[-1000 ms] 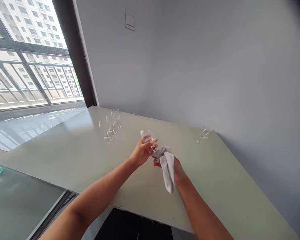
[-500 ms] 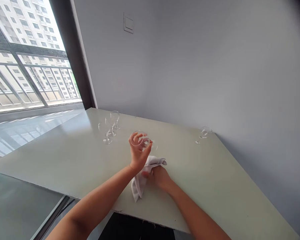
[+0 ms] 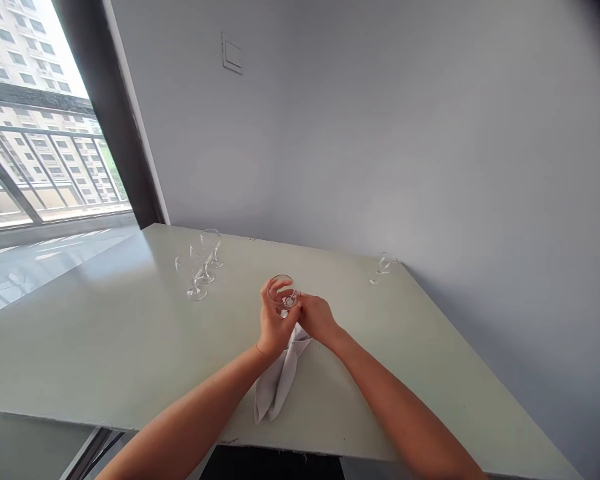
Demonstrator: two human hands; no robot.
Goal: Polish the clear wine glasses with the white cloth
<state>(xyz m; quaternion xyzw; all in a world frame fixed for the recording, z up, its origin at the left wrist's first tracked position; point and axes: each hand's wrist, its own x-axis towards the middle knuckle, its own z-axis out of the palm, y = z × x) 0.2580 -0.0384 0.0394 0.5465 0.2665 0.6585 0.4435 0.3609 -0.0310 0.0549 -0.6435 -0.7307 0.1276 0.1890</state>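
My left hand point(image 3: 275, 320) is wrapped round the bowl of a clear stemmed glass point(image 3: 281, 291), whose rim faces up toward me. Against the glass's lower part, my right hand point(image 3: 319, 318) is closed on a pale cloth point(image 3: 277, 387). The cloth hangs down below both hands toward the table's near edge. The glass's stem and foot are mostly hidden by the fingers.
Several clear stemmed glasses point(image 3: 197, 292) stand at the back left of the pale table point(image 3: 130, 347). Another glass point(image 3: 386, 263) is near the back right corner. Grey walls border the far and right sides; a window is at the left.
My right hand has moved up to the glass with the cloth, meeting my left hand. The glass has tilted a little more upright. The view has shifted slightly to the right.
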